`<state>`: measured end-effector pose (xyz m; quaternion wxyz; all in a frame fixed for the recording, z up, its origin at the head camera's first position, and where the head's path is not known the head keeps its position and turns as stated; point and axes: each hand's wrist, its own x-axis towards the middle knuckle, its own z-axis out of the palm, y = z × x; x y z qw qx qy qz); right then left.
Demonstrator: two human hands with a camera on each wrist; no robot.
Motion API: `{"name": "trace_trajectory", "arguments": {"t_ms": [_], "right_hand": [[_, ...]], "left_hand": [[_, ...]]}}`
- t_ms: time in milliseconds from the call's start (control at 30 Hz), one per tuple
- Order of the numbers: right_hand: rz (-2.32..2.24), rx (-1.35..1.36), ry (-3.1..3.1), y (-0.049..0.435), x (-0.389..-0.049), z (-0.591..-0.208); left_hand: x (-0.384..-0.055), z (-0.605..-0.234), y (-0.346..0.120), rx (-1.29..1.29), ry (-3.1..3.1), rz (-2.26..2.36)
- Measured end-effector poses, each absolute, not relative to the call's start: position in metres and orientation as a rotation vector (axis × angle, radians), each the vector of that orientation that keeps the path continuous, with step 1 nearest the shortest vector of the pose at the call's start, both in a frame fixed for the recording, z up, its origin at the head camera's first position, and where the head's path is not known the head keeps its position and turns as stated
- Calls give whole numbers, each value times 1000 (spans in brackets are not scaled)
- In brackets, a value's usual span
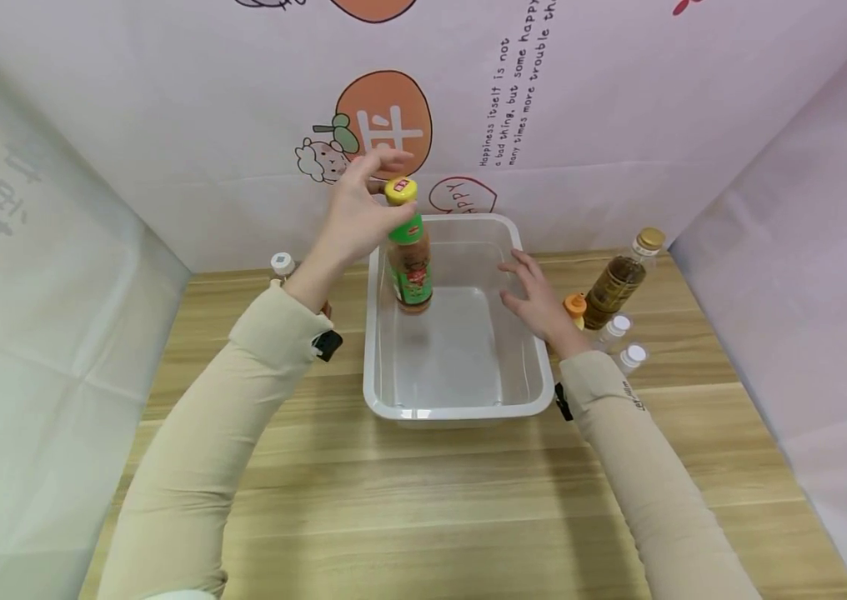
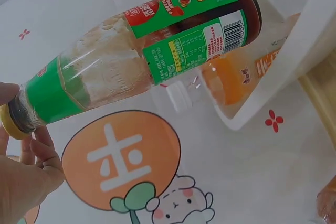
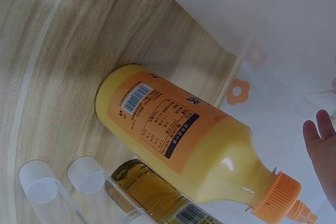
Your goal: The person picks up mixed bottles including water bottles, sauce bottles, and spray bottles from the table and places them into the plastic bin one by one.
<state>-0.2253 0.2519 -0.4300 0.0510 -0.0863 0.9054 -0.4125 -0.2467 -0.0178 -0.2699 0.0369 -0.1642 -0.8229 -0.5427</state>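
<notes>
My left hand (image 1: 363, 212) pinches the yellow cap of a clear glass sauce bottle (image 1: 412, 267) between thumb and fingers. The bottle has green labels and brown sauce residue. In the head view it stands nearly upright within the left far part of a white plastic bin (image 1: 461, 412). Behind it, the left wrist view shows a bottle with a white cap (image 2: 179, 97) and orange label, partly hidden. My right hand (image 1: 536, 300) is at the bin's right rim, fingers spread and holding nothing; in the right wrist view only its fingertips (image 3: 318, 132) show.
Right of the bin stand a yellow squeeze bottle (image 3: 178, 135) with an orange cap, a gold-capped glass bottle (image 1: 614, 287) and two clear white-capped containers (image 1: 629, 357). Left of it, a white-capped bottle (image 1: 283, 264) is mostly behind my left arm. Printed cloth walls surround the wooden table (image 1: 423, 500).
</notes>
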Motion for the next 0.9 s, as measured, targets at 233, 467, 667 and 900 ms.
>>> {"name": "trace_trajectory", "arguments": {"t_ms": [233, 467, 667, 900], "right_hand": [[-1265, -255, 2741, 252, -226, -430], [-1256, -245, 2739, 252, -227, -432], [-1260, -242, 2736, 253, -227, -431], [-1261, -231, 2725, 251, -227, -431]], "left_hand": [[-256, -283, 1, -490, -2585, -1657], [-264, -300, 15, -452, -2642, -1637], [-268, -316, 25, -441, -2669, -1614], [-273, -333, 37, -325, -2809, -1453]]}}
